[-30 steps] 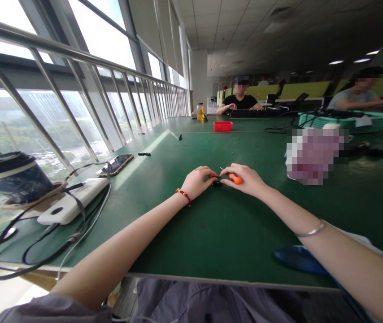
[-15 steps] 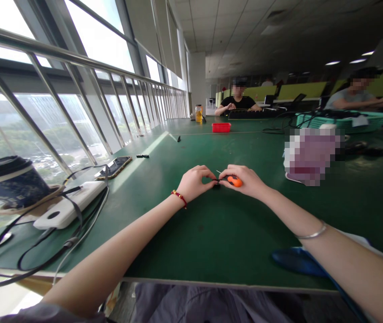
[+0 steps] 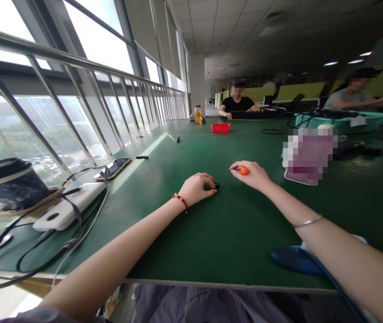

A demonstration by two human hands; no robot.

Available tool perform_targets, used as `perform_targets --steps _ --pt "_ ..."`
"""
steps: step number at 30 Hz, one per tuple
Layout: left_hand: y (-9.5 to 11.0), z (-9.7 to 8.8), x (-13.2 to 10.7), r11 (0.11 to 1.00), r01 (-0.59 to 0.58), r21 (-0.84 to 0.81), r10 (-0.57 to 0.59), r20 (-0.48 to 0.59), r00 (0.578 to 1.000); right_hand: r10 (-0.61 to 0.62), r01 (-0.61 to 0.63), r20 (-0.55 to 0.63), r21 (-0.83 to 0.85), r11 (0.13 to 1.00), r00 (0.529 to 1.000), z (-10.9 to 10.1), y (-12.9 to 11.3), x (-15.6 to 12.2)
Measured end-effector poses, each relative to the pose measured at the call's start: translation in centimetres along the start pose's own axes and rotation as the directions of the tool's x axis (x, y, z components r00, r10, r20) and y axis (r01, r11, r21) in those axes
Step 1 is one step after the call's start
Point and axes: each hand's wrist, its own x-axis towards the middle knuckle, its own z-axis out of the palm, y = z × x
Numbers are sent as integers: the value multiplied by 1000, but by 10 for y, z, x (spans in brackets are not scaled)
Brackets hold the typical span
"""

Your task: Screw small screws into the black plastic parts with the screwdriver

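My left hand (image 3: 196, 188) rests on the green table (image 3: 225, 224), its fingers curled round a small black part (image 3: 214, 186) that pokes out at the fingertips. My right hand (image 3: 252, 176) is lifted a little to the right and behind, closed on a small tool with an orange handle (image 3: 242, 170). The two hands are apart, with a gap of bare table between them. A red bead bracelet sits on my left wrist and a thin silver bangle on my right forearm.
At the left edge lie a white power bank (image 3: 68, 208) with black cables, a dark cup (image 3: 8, 184) and a phone (image 3: 115, 167). A red tray (image 3: 220, 128) stands far ahead. A blue item (image 3: 292, 260) lies near right. Two people sit at the far end.
My right hand has pulled the orange tool up and away to the right from the black part. My left hand stays on the part.
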Motion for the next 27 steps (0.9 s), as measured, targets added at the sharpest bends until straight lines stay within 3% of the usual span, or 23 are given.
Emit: perform_targets --steps 10,20,24,27 --pt "-8 7 4 999 -10 -45 9 -14 1000 12 27 255 -149 988 967 3 1 2" --pt "-13 6 8 999 35 9 -35 -50 998 30 15 298 -149 989 954 0 -2 2" --pt "-31 -12 8 979 189 72 -179 -121 976 51 -4 316 -148 989 947 -2 -4 2" --pt "-52 -35 2 905 400 144 -367 -211 906 54 -4 323 -153 988 945 -2 -4 2"
